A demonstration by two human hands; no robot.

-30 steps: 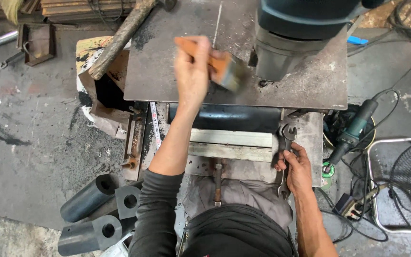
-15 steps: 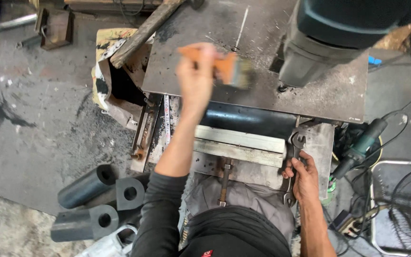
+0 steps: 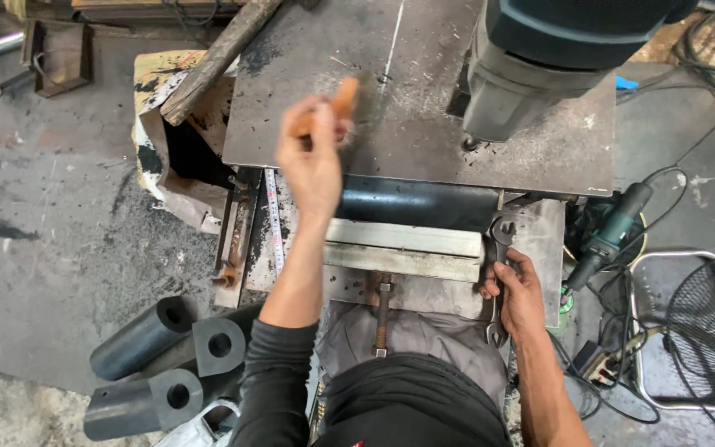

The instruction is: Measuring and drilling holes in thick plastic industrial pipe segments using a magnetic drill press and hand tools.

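Fingers of the left hand are curled tight around the orange handle of a brush, which is blurred and sits low over the steel plate on the tabletop, so I can't tell if the bristles touch it. Right hand is down at the near right edge, fingers wrapped around a combination wrench that lies upright along the side of the clamped steel bars. A black cylinder lies between those bars and the plate. Big drill head hangs over the plate's right side. On the floor: black rubber blocks at the left, an angle grinder and a fan at the right.
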